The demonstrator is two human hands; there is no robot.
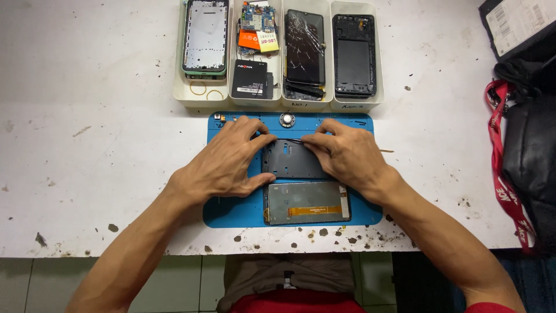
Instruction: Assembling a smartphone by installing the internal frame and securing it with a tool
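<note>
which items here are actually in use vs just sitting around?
In use:
- left hand and right hand, both on the black plastic phone frame
- blue rubber work mat under it
- grey display panel with orange flex strip, just below the frame

Lying about:
- white four-compartment parts tray
- cracked black phone screen
- black rectangular battery
- black bag with red lanyard

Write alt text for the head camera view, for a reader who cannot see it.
Two bare hands, left hand and right hand, press on a dark phone frame lying on a blue work mat, with a detached display panel just below it. Behind the mat, white trays hold dismantled phone parts on a stained white table.
</note>
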